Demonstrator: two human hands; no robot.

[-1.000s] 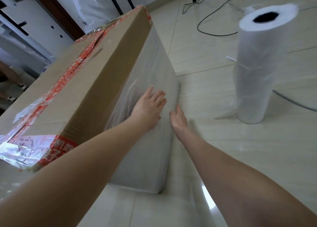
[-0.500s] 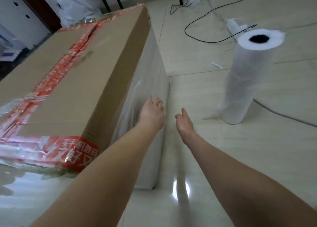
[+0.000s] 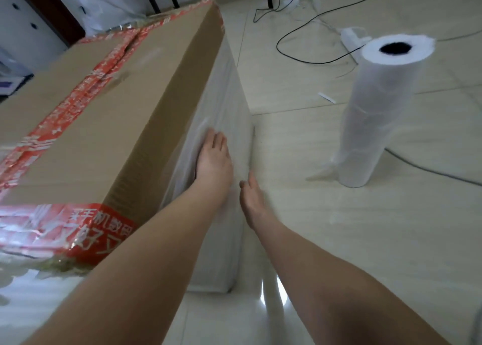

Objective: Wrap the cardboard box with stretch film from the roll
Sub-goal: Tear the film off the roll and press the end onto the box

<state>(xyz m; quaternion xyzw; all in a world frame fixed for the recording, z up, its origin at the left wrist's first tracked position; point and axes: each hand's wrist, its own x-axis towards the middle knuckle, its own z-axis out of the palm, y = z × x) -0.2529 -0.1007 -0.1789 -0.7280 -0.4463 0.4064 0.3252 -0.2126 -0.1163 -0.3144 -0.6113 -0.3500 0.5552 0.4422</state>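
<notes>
- Left hand (image 3: 215,159): flat, fingers together and extended, palm pressed against the film-covered side face of the cardboard box (image 3: 117,125). It grips nothing.
- Right hand (image 3: 251,196): open, fingers straight and close together, edge-on to the camera, at the lower part of the same side face near the box's vertical corner. Whether it touches the film cannot be told.
- Both forearms are bare and reach in from the bottom of the view.
- Stretch film (image 3: 221,115): a cloudy, whitish layer covers the side face of the box from the top edge down to the floor (image 3: 365,240). A loose sheet of it also lies over the near corner of the box.
- Cardboard box: large, brown, standing on the tiled floor at the left of the view. Its top flaps are closed with red printed tape (image 3: 86,96) running along the seam and across the near edge.
- Film roll (image 3: 375,109): standing upright on the floor, well apart from the box to its right, dark hollow core facing up.
- Black cable (image 3: 313,62): lies on the floor beyond the roll, running to a white power strip (image 3: 352,35) behind the roll.
</notes>
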